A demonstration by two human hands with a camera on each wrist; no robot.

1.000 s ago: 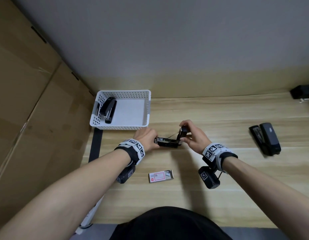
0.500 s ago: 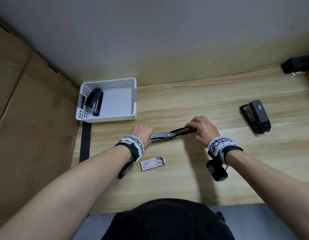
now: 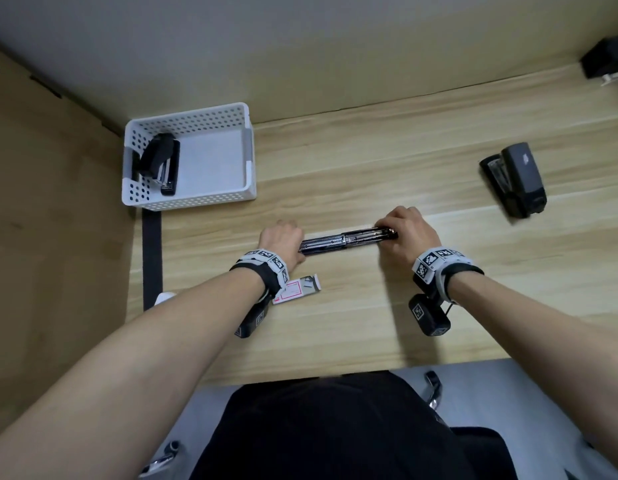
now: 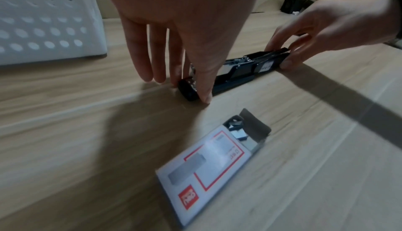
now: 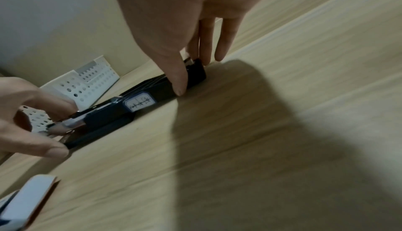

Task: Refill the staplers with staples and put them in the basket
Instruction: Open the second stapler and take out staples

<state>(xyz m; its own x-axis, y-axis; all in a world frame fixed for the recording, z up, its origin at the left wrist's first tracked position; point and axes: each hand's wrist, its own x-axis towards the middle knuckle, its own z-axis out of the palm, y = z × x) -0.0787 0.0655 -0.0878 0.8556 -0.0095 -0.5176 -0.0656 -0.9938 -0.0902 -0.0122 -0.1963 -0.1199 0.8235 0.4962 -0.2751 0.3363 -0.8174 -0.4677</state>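
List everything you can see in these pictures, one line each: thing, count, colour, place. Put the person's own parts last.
Table: one, light wood, under everything.
Basket: one, white, far left of table.
Stapler in basket: one, black, at its left wall.
Open stapler: one, black and metal, flat on table centre, between both hands.
Spare stapler: one, black, right of table.
Staple box: one, white and red, open, near edge.
Black object: one, far right corner, unclear.
Left hand: holds stapler's left end.
Right hand: holds right end.

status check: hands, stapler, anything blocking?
Left hand and right hand pinch opposite ends of opened stapler, flat on desk. Staple box nearby, open. One stapler in basket. Nothing blocking.
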